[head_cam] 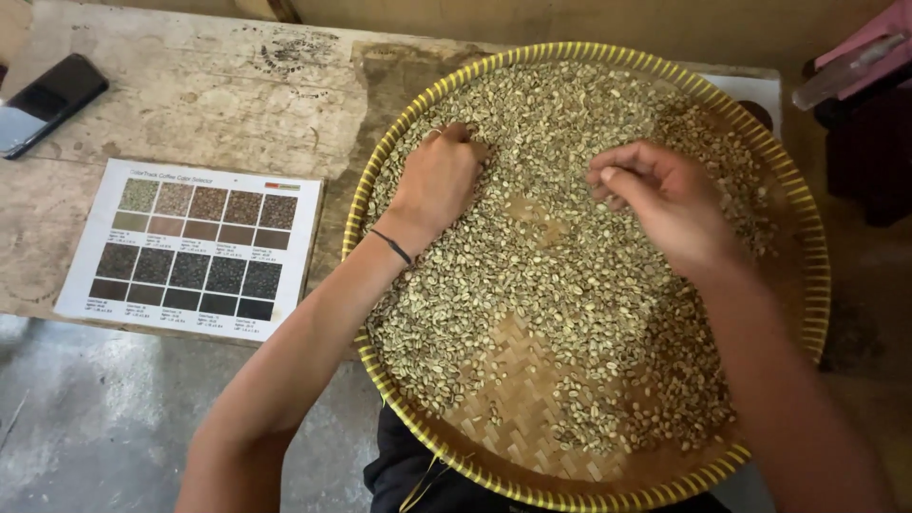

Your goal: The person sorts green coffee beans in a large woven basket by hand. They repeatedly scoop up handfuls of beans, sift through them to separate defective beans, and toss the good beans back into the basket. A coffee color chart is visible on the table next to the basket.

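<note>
A: Which step does the figure show?

B: Judging from the layout, hand-sorting of pale green beans [532, 285] spread across a round woven tray [817, 285] with a yellow rim; bare weave shows at the near edge, where beans have been cleared.

A: What does the next move call for?

B: Probably a fine pinch to lift single beans without scattering their neighbours.

A: And the hands?

B: The left hand [439, 179] lies palm down on the beans, fingers curled loosely into the pile, grasping nothing visible. The right hand [665, 195] hovers just above, fingertips drawn together; whether a bean sits between them cannot be told.

A: Farther out?

B: On the wooden surface [209, 95], a printed colour chart [195, 249] and, beyond it, a dark phone [47, 103].
</note>
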